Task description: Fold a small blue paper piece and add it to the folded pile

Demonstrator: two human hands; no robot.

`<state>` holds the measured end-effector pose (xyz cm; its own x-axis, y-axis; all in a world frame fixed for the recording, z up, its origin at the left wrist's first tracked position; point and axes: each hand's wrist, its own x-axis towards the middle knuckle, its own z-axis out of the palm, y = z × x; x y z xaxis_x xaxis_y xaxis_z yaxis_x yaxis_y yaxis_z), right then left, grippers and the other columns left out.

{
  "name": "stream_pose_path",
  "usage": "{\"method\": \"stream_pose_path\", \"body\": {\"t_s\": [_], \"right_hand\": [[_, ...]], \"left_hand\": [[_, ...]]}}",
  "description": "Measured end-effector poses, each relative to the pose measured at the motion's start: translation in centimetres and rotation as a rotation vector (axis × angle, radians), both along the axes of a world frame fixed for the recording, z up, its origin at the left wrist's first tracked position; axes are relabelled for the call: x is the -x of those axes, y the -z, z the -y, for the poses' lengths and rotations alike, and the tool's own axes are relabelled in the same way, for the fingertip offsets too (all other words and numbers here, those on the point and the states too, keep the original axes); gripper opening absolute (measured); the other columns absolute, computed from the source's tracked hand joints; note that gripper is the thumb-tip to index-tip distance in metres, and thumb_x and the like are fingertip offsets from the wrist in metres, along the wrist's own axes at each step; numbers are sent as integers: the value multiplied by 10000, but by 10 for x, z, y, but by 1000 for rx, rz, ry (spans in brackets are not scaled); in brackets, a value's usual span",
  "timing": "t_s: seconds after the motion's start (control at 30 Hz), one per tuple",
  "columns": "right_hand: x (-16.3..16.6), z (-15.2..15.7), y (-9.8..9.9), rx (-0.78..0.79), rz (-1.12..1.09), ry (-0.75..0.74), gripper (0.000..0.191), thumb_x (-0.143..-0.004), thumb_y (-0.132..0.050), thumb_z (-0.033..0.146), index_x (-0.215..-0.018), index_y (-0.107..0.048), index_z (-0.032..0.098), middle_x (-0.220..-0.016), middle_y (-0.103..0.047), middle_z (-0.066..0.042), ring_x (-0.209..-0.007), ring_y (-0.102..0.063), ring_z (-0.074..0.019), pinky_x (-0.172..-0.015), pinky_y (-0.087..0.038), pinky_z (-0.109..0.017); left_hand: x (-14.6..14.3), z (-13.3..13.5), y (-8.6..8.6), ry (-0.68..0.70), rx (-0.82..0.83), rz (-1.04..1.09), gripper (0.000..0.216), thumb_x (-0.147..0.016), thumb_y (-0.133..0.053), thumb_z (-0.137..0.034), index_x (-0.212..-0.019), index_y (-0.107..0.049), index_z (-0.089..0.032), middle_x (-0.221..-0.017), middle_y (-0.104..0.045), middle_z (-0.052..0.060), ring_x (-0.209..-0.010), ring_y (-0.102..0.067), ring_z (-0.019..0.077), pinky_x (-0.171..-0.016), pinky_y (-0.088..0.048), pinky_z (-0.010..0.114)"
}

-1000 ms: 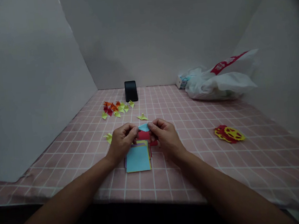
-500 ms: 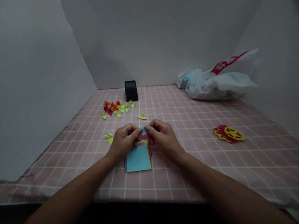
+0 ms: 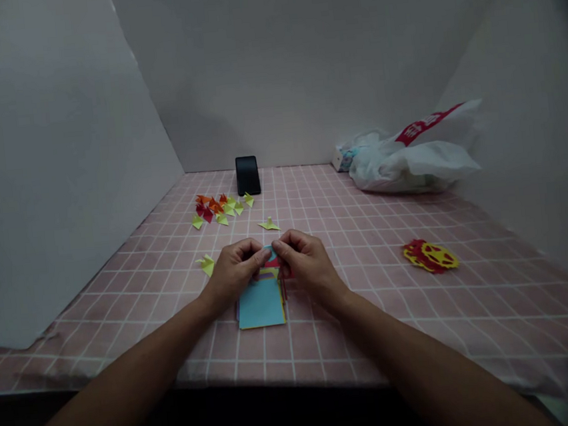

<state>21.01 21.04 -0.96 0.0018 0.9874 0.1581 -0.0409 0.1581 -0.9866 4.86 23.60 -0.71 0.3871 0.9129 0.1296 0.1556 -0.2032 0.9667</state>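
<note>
Between my two hands is a small piece of blue paper [image 3: 269, 248], mostly covered by the fingers. My left hand [image 3: 243, 265] pinches it from the left, and my right hand [image 3: 298, 255] pinches it from the right. Just below lies a stack of square coloured paper [image 3: 260, 304] with a light blue sheet on top; red, yellow and purple edges show behind it. A yellow folded paper bird [image 3: 207, 265] sits left of my left hand. Beyond my hands stands another yellow paper bird [image 3: 269, 224] with spread wings.
Several red, orange and yellow paper birds [image 3: 218, 207] cluster farther back, by a dark phone [image 3: 247, 175] propped upright. Red and yellow paper cutouts [image 3: 431, 256] lie at the right. A white plastic bag [image 3: 404, 161] rests at the back right of the pink checked tablecloth [image 3: 333, 201].
My fingertips have come slightly closer together on the blue paper, and less of it shows. The whole view has shifted a little; the other things stay in place.
</note>
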Motion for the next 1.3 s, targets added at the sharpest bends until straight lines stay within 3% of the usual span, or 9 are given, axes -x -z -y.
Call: {"method": "stream_pose_path", "body": {"t_s": [0.2,0.37,0.53,0.7,0.97,1.3], "right_hand": [[-2,0,-1,29,-84,23,290,-833,-661,385,-652,-526,202,-502,-523,51,-431,-482,-92,-430,-376,-216],[-10,-7,0,9,-196,128,317,-813,-691,399,-643,-525,190,-520,-509,55,-405,-450,-69,-416,-354,-204],[-7,-6,2,75,-210,2,367,-849,-625,529,-740,-587,181,-575,-533,47,-421,-474,-74,-400,-385,-201],[0,-4,7,113,-254,-107,260,-790,-708,426,-781,-583,199,-573,-543,72,-418,-475,-64,-451,-449,-200],[0,-6,10,112,-260,-88,205,-779,-696,370,-756,-579,203,-521,-526,79,-414,-472,-76,-484,-480,-227],[-1,-5,5,96,-182,-109,274,-785,-684,430,-726,-548,199,-523,-530,72,-395,-486,-78,-415,-393,-200]], "left_hand": [[1,0,1,-10,32,22,284,-815,-672,-397,-677,-565,-173,-574,-496,-40,-516,-427,85,-496,-336,217],[2,-3,2,-40,98,90,331,-801,-682,-441,-680,-532,-172,-561,-499,-46,-488,-440,78,-486,-341,204],[2,-3,3,-49,118,107,333,-802,-685,-446,-686,-538,-171,-558,-499,-48,-489,-454,81,-483,-357,200],[2,-3,4,-61,119,124,327,-816,-676,-442,-695,-543,-169,-557,-493,-53,-483,-435,74,-470,-335,191],[-1,-1,1,-17,160,105,305,-805,-673,-438,-724,-558,-167,-613,-521,-45,-515,-485,82,-513,-399,204],[0,-2,2,40,105,56,316,-817,-661,-447,-717,-570,-161,-575,-493,-46,-504,-452,82,-488,-367,198]]}}
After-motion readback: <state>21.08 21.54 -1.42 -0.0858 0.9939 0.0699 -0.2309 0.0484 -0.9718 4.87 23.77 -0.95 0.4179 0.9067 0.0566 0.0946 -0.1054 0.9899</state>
